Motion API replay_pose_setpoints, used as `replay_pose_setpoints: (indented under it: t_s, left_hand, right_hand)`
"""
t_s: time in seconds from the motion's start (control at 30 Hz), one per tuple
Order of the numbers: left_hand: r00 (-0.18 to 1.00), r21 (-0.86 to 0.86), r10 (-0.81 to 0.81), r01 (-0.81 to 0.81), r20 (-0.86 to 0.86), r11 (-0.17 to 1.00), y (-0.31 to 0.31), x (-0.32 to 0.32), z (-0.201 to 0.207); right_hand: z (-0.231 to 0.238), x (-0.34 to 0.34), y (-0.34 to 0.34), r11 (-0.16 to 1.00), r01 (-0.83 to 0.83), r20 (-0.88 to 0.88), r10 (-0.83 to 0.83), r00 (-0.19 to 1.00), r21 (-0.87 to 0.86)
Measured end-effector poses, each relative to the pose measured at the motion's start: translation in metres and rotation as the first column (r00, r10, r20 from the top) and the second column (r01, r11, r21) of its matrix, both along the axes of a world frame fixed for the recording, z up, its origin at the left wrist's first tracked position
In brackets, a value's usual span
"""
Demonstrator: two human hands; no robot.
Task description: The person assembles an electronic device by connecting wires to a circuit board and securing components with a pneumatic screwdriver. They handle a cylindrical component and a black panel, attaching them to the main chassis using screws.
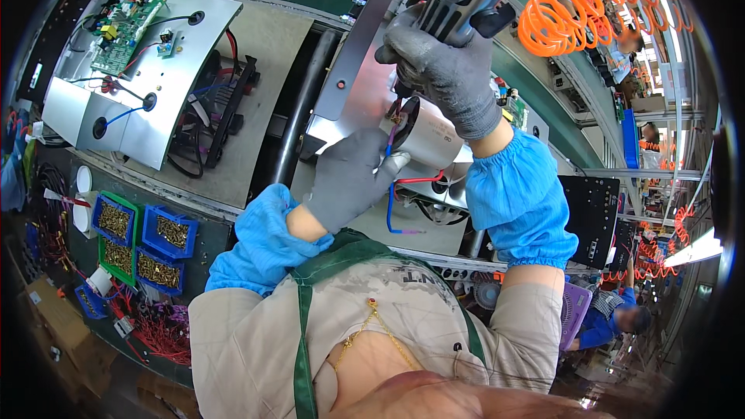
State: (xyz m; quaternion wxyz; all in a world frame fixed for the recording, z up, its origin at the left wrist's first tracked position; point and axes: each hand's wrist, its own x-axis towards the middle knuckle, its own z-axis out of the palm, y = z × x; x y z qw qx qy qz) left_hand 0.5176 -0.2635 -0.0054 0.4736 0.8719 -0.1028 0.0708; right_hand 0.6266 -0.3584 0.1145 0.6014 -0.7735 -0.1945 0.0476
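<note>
Blurred hair (pixel 543 405) is crossing the lower edge; the right hand (pixel 446 70) is clasping a silver power tool (pixel 463 9). Between both hands, a pale cylinder (pixel 434 138) is sitting tilted; whether the left hand (pixel 345 178) is pinching the blue wire (pixel 389 206), one cannot tell.

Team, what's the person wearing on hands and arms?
Left hand and right hand: grey gloves. Both forearms: bright blue, crinkled oversleeves, gathered at the ends, with bare wrist showing between glove and oversleeve. Beige shirt sleeve above the right one.
</note>
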Motion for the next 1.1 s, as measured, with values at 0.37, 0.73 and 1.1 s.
replay_pose_setpoints:
  t_s: [0.37,0.73,1.1]
  left_hand:
    - [0.879,-0.912,-0.411,-0.063,-0.244,0.405,0.006,-0.022,0.024]
    - [0.942,-0.846,-0.259,-0.047,-0.215,0.531,0.003,-0.033,0.011]
    - [0.929,-0.875,-0.197,-0.203,-0.314,0.439,0.016,-0.03,0.021]
  right_hand:
    - [-0.002,-0.004,-0.011,0.994,-0.082,0.087,0.075,0.993,0.076]
    - [-0.007,-0.005,-0.015,0.998,-0.058,0.27,0.047,0.962,0.036]
    - [0.014,-0.018,-0.017,0.991,-0.071,0.272,0.037,0.962,0.115]
